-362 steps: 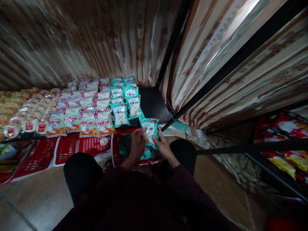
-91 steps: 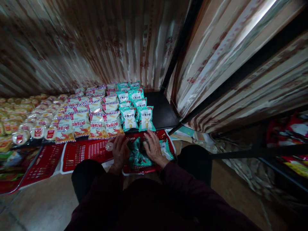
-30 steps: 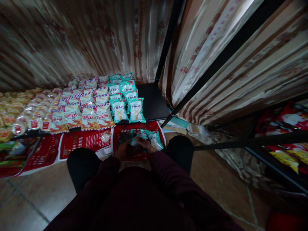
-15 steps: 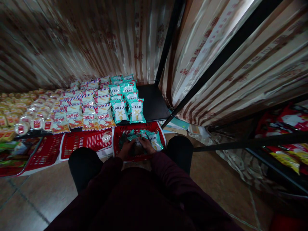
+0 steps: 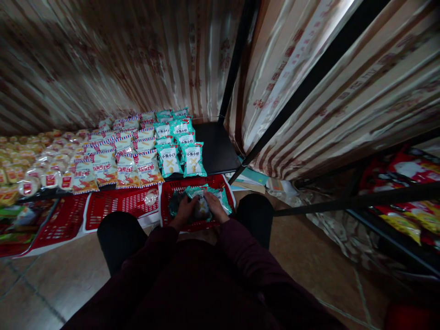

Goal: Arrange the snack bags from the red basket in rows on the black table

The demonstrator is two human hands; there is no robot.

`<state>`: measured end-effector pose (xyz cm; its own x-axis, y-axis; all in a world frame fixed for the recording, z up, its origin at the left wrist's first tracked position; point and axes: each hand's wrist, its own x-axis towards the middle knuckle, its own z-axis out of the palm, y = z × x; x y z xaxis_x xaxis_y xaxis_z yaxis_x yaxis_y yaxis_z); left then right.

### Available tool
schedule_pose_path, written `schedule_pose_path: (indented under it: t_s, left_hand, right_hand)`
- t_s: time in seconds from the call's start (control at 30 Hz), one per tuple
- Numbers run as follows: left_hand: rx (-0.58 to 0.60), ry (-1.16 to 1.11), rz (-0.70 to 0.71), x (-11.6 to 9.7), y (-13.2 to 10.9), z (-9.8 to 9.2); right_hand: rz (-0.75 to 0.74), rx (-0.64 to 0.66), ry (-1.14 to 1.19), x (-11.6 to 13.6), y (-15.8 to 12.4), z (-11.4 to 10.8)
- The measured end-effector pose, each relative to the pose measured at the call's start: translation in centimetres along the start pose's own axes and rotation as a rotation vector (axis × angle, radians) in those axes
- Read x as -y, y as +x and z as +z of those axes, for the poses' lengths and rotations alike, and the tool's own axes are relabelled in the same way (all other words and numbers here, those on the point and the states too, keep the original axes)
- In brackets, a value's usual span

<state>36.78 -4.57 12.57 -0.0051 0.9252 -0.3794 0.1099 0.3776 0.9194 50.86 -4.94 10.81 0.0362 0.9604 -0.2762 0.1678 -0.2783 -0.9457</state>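
Both hands (image 5: 201, 208) have lifted a teal packet (image 5: 200, 205) from the red basket (image 5: 175, 187).

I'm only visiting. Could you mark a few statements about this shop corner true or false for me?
1. The left hand and right hand both grip one teal snack packet over the red basket. True.
2. The shelved teal packets lie left of the red-striped packets. False: they lie to the right.
3. The second red basket is piled full. False: it holds one small round pack.
4. Red and yellow bags sit on the rack at far right. True.
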Motion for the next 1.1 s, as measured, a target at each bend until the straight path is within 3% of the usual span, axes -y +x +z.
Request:
schedule_pose_path:
  t_s: [0.13,0.23,0.3,0.47,0.57,0.9,1.1]
  left_hand:
    - [-0.032,0.129,0.112,-0.8,-0.2,0.3]
    - [-0.036,0.143,0.175,-1.4,-0.5,0.7]
    - [-0.041,0.139,0.182,-1.8,-0.6,0.9]
    - [-0.069,0.217,0.149,-2.6,-0.9,1.5]
    - [-0.056,0.231,0.139,-3.1,-1.0,1.9]
    - [0.058,0.264,0.18,-4.8,-1.4,2.4]
    - [-0.008,0.344,0.253,-6.4,-1.8,3.5]
  right_hand:
    - [0.089,-0.04,0.069,1.3,-1.1,-0.6]
    - [0.048,0.031,0.113,2.2,-2.1,-0.9]
    - [0.019,0.042,0.078,2.7,-2.6,-1.2]
    - [0.002,-0.075,-0.26,3.2,-3.0,-1.8]
    - [0.012,-0.11,-0.351,3.5,-2.9,-2.2]
    - [-0.009,-0.171,-0.404,4.8,-3.1,-3.7]
    - [-0.053,-0.224,-0.34,5.8,-3.2,-5.1]
